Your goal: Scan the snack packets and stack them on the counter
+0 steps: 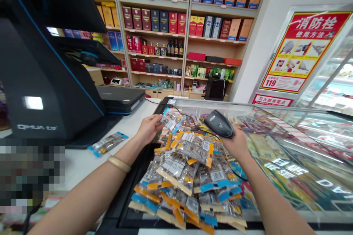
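Note:
Pinched at its edge, a small clear snack packet with blue ends [171, 119] hangs from my left hand [150, 129], just beyond the pile. My right hand [236, 143] is wrapped round the handle of a black barcode scanner [219, 123], whose head points left toward that packet. Below and between both hands lies a heap of snack packets [190, 176] with orange, blue and cream ends and printed barcodes. One more blue-ended packet [108, 143] lies alone on the white counter, left of my left forearm.
A black checkout terminal [55, 80] stands at the left, with a dark flat device [121, 99] behind it. The heap rests on a glass-topped freezer [275, 136] full of goods. The scanner's cable [190, 116] crosses behind the pile. Shelves of boxed bottles [154, 20] line the back wall.

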Tool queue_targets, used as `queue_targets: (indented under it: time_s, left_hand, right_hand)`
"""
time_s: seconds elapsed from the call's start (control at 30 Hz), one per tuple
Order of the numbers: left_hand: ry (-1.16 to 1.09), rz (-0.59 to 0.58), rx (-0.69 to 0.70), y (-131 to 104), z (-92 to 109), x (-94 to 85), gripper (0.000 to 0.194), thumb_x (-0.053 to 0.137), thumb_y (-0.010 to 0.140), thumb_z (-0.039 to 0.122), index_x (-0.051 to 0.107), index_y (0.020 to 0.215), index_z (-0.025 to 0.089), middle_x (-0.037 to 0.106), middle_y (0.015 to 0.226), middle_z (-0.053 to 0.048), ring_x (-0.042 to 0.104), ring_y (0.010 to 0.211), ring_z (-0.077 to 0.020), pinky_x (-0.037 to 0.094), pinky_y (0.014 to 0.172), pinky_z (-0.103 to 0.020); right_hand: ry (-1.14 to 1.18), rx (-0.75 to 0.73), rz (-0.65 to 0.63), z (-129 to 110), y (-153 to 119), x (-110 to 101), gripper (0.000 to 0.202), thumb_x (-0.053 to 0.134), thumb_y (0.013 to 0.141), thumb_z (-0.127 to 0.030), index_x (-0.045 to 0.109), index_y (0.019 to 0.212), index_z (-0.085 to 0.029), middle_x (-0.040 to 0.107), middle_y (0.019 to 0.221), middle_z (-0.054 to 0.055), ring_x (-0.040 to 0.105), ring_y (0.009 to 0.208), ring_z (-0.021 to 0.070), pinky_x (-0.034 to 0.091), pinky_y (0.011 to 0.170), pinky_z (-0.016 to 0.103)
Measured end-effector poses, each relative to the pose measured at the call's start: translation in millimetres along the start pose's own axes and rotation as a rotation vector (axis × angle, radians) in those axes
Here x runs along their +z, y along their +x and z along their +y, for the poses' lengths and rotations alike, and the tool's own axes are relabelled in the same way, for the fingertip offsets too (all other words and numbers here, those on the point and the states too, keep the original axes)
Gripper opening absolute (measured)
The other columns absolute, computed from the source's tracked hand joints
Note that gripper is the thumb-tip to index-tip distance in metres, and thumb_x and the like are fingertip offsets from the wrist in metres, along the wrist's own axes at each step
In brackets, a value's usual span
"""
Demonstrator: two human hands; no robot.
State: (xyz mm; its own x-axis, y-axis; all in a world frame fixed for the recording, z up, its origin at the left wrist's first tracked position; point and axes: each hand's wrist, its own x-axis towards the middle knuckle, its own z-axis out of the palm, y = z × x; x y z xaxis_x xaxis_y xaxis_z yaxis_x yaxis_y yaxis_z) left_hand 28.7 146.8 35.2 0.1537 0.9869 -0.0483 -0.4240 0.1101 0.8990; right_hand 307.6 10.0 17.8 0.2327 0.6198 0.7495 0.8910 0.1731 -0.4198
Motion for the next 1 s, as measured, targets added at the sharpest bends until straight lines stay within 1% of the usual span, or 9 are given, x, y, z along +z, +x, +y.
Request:
queue_targets:
  time_s: [0.13,0.2,0.33,0.47,0.6,0.7,0.77,0.87,1.0]
  left_hand:
    - [0.117,0.04,-0.054,0.0,-9.0,1.7,0.017,0.071,0.073,0.009,0.059,0.061,0.011,0.066,0.061,-0.005,0.063,0.053,-0.0097,0.055,0.059,-0.02]
    - [0.143,0.043,-0.062,0.6,-13.5,2.2,0.015,0.072,0.07,0.006,0.06,0.063,0.011,0.067,0.062,-0.005,0.065,0.056,-0.0108,0.055,0.06,-0.021]
    - [0.282,-0.061,-0.041,2.4,-20.1,-2.0,0.019,0.078,0.059,0.008,0.069,0.075,0.013,0.072,0.074,-0.007,0.066,0.06,-0.0131,0.053,0.059,-0.022]
    - [0.546,-0.159,0.085,3.9,-22.7,-7.1,0.019,0.08,0.055,0.018,0.074,0.073,0.017,0.072,0.071,-0.004,0.063,0.062,-0.0153,0.049,0.055,-0.022]
    - [0.706,-0.214,0.256,7.8,-18.2,-9.7,0.014,0.077,0.056,0.024,0.075,0.069,0.022,0.073,0.077,-0.004,0.066,0.079,-0.022,0.052,0.07,-0.026]
    - [0.828,-0.142,0.383,14.0,-10.7,-16.2,0.017,0.075,0.057,0.027,0.076,0.074,0.023,0.073,0.08,-0.005,0.065,0.082,-0.024,0.05,0.078,-0.029]
    - [0.897,-0.057,0.414,18.4,-4.4,-24.8,0.019,0.076,0.055,0.025,0.076,0.074,0.023,0.071,0.077,-0.005,0.064,0.08,-0.025,0.049,0.081,-0.031]
    - [1.023,0.08,0.371,22.9,7.5,-43.1,0.023,0.078,0.047,0.019,0.073,0.069,0.024,0.069,0.074,-0.007,0.065,0.086,-0.0299,0.046,0.088,-0.035]
    - [1.303,0.227,0.266,21.8,32.0,-74.4,0.034,0.081,0.035,0.013,0.065,0.063,0.022,0.07,0.083,-0.014,0.062,0.102,-0.041,0.042,0.094,-0.046]
  right_hand:
    - [-0.028,-0.036,-0.01,4.8,-4.5,4.8,0.027,0.056,0.069,-0.034,0.068,0.088,-0.02,0.073,0.081,0.007,0.067,0.071,0.0235,0.049,0.064,0.031]
    - [-0.036,-0.052,-0.007,4.8,-5.1,5.7,0.027,0.055,0.069,-0.033,0.068,0.089,-0.02,0.074,0.084,0.008,0.068,0.075,0.0244,0.05,0.066,0.032]
    - [-0.048,-0.059,0.0,3.7,-5.3,4.7,0.025,0.054,0.069,-0.03,0.069,0.086,-0.021,0.073,0.083,0.007,0.068,0.076,0.0241,0.05,0.064,0.03]
    - [-0.062,-0.074,0.013,3.7,-5.4,3.8,0.026,0.053,0.068,-0.03,0.069,0.087,-0.021,0.073,0.082,0.007,0.067,0.074,0.0237,0.05,0.063,0.03]
    - [-0.072,-0.08,0.019,6.7,-5.9,5.3,0.028,0.053,0.069,-0.031,0.068,0.09,-0.02,0.073,0.083,0.008,0.068,0.075,0.0246,0.05,0.065,0.031]
    - [-0.073,-0.09,0.032,8.9,-6.4,6.4,0.029,0.053,0.069,-0.032,0.068,0.09,-0.019,0.073,0.084,0.009,0.068,0.076,0.0257,0.05,0.065,0.032]
    - [-0.071,-0.099,0.034,9.3,-6.7,6.5,0.028,0.053,0.069,-0.032,0.068,0.089,-0.019,0.073,0.084,0.009,0.068,0.076,0.0258,0.05,0.064,0.032]
    - [-0.068,-0.114,0.02,8.8,-7.1,6.2,0.024,0.053,0.07,-0.032,0.067,0.086,-0.02,0.072,0.081,0.008,0.067,0.074,0.0248,0.049,0.063,0.031]
    - [-0.076,-0.133,0.017,9.5,-7.0,6.9,0.021,0.053,0.07,-0.032,0.066,0.082,-0.02,0.071,0.077,0.007,0.065,0.069,0.0236,0.048,0.061,0.03]
